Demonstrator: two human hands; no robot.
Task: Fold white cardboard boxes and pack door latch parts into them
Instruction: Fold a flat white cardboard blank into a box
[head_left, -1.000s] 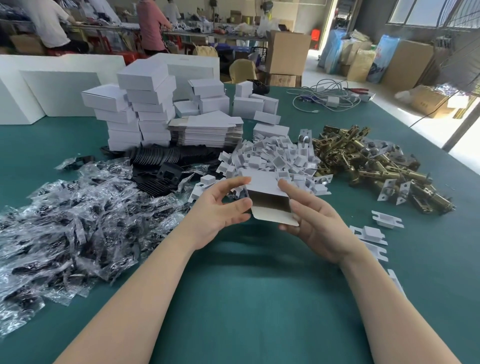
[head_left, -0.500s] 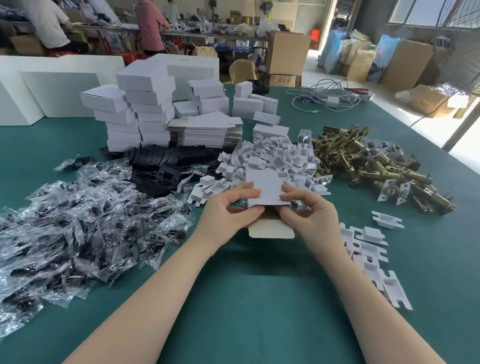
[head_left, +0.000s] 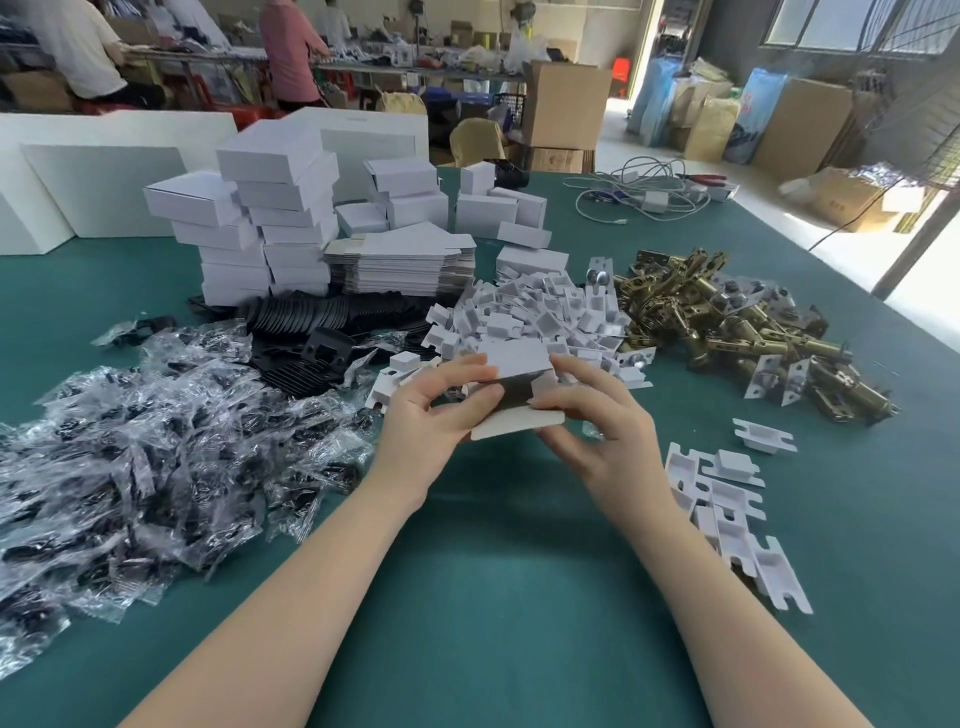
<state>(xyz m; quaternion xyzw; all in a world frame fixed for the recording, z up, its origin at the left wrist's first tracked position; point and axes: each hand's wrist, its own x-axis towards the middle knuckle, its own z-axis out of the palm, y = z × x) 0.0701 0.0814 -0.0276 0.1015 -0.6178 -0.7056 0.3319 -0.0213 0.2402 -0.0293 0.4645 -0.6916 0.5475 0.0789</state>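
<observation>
A small white cardboard box (head_left: 519, 358) is held above the green table (head_left: 493, 597), its open end facing me with a flap hanging below. My left hand (head_left: 436, 410) grips its left side, thumb and fingers curled round it. On the box's right side my right hand (head_left: 587, 415) pinches the lower flap. Brass door latch parts (head_left: 727, 312) lie heaped to the right. Behind the box is a pile of small white folded inserts (head_left: 545, 317).
Clear bags of black parts (head_left: 145, 452) cover the left. Black plastic pieces (head_left: 311, 322) lie behind them. Finished white boxes (head_left: 270, 223) and flat blanks (head_left: 405, 260) stack at the back. Loose white inserts (head_left: 727, 509) lie at right. Cables (head_left: 639, 192) sit far back. People stand beyond.
The box has been turned and lifted a little between both hands. Its top panel now stands up and the open end faces me. My fingers have shifted along its sides.
</observation>
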